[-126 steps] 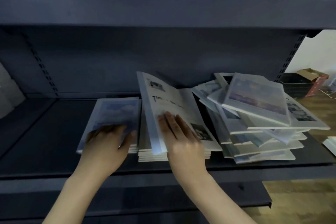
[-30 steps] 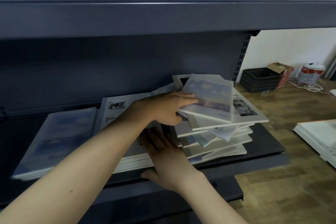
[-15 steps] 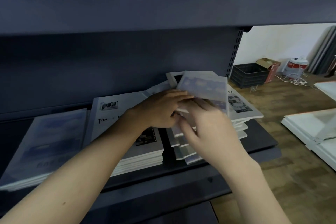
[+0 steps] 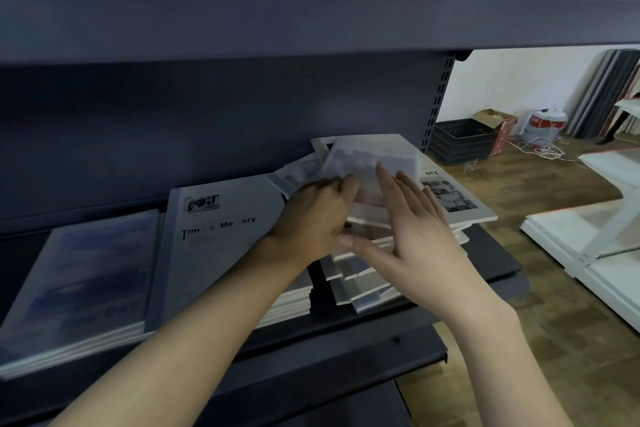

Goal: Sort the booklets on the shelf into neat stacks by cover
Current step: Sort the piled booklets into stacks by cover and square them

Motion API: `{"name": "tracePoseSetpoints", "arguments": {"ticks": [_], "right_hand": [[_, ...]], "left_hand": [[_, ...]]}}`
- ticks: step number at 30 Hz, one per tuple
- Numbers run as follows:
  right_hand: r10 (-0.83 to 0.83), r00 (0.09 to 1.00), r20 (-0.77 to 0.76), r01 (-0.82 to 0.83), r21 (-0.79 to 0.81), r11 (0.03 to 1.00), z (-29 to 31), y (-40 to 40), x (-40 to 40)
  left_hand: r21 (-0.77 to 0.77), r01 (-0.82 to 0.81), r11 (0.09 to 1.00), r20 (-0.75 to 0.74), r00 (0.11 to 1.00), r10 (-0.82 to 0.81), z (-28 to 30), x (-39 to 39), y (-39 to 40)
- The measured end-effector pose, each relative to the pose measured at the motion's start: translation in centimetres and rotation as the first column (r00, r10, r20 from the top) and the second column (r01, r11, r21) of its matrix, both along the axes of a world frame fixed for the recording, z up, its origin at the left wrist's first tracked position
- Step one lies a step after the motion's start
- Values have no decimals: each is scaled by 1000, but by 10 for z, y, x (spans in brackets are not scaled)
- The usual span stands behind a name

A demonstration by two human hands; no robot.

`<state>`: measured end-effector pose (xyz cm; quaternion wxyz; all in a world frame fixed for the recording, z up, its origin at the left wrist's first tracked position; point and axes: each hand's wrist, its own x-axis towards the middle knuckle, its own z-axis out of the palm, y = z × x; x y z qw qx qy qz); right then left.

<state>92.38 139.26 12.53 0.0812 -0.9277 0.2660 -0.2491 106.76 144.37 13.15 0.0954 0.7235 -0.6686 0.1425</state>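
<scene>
Bluish booklet (image 4: 367, 163) (blurred) tops the messy pile, left hand (image 4: 315, 218) gripping its edge, right hand (image 4: 412, 229) flat beside

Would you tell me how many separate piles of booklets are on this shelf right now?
3: a blue-cover stack at the left, a grey-cover stack in the middle, and a jumbled pile at the right under both hands. Booklets inside each pile are hidden.

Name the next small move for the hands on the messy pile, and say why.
Probably lift the blue-cover booklet off the messy pile and carry it to the blue stack at the far left. The left hand grips its near edge, the right hand lies flat on it, and its cover looks like that stack's.
</scene>
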Motion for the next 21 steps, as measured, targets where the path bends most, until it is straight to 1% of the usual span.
{"name": "tracePoseSetpoints", "arguments": {"ticks": [1,2,3,5,7,10,11,14,16,18,19,21], "right_hand": [[5,1000,0,-5,22,1000,0,0,0],[12,1000,-1,-12,42,999,1,-1,0],[18,1000,-4,-18,55,998,0,-2,0],[20,999,-27,-19,49,999,0,-5,0],[8,996,-86,-6,20,1000,1,-10,-1],[2,975,-222,-5,-13,1000,5,-14,-2],[8,969,-247,-12,-18,1000,6,-15,-2],[16,970,-244,-26,-35,999,12,-20,2],[8,955,-295,-19,-34,999,17,-27,5],[11,912,-410,-9,7,1000,19,-35,6],[23,889,-458,4,57,998,18,-38,5],[53,871,-488,26,155,988,13,-43,2]], "left_hand": [[4,-40,999,16,999,40,3,0,3],[-35,-69,997,33,997,70,0,5,4],[-44,-83,996,54,995,85,-2,6,6],[-39,-111,993,65,991,113,-6,9,10],[-158,-123,980,93,986,139,-7,16,16],[-281,-124,952,35,990,140,-8,26,30],[-321,-138,937,37,987,158,-9,29,36],[-418,-184,890,-1,979,202,-11,35,53],[-451,-245,858,-46,967,252,-11,39,64],[-472,-312,825,-114,949,294,-13,43,77],[-479,-346,806,-154,938,311,-15,44,84],[-485,-415,770,-228,910,347,-21,41,97]]}}
